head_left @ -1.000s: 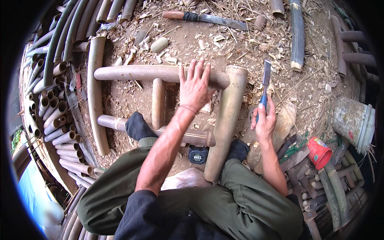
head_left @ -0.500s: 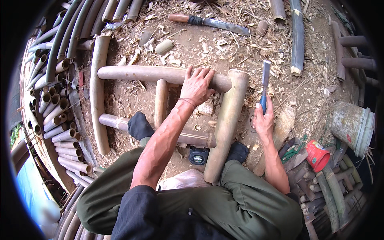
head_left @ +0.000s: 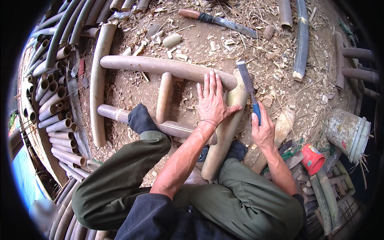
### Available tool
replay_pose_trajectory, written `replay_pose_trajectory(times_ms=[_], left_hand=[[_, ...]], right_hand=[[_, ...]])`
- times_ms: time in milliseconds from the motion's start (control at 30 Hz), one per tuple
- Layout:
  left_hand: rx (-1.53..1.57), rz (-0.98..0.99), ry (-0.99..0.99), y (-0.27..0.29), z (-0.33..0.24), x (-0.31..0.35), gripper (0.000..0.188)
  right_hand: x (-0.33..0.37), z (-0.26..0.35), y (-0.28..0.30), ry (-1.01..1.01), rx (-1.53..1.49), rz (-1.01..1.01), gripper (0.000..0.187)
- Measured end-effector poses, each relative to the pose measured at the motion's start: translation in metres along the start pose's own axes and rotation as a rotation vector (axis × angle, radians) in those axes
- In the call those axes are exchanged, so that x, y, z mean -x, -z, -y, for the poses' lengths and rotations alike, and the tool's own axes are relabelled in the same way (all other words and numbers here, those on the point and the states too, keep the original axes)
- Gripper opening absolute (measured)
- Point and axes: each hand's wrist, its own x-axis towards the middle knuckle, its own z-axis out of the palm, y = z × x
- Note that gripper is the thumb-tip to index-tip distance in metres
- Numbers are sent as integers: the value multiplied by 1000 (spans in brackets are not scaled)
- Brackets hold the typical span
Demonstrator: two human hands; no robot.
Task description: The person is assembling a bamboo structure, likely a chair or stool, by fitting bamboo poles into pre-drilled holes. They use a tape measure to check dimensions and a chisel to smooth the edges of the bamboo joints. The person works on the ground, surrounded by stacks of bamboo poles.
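A bamboo frame (head_left: 160,65) of long poles and short crosspieces lies on the ground before me. My left hand (head_left: 215,100) rests flat with fingers stretched, its fingertips on the upper rail near the right-hand joint. Its thumb reaches across to the thick pale bamboo post (head_left: 224,138). In my right hand (head_left: 263,130) is a chisel (head_left: 249,82), gripped by its blue handle with the metal blade pointing up and away. The blade's end overlaps the post's far end in the head view; I cannot tell whether they touch. My socked left foot (head_left: 141,119) is against the lower rail.
A long knife (head_left: 220,23) with a wooden handle lies among shavings beyond the frame. Stacked bamboo tubes (head_left: 60,128) line the left side. On the right are a dirty pail (head_left: 347,134), a red cup-shaped container (head_left: 313,159) and more bamboo pieces (head_left: 328,196).
My left hand has let go of its curled hold on the rail and spread flat, farther right. The chisel has moved left, toward the post's far end, and now tilts left.
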Motion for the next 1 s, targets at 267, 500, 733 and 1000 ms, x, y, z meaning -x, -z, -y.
replay_pose_trajectory(times_ms=[267, 500, 733, 1000], left_hand=[[-10, -30, -30, -3, 0, 0, 137], [38, -19, -18, 1, -1, -4, 125], [548, -172, 36, -17, -31, -6, 52], [666, -321, 168, -42, -41, -21, 12]], right_hand=[[2, -14, -11, 27, 52, 13, 44], [-2, 11, 1, -28, -151, -113, 42], [11, -6, 0, -327, -416, -20, 44], [3, -4, -1, -129, -190, 35, 45]])
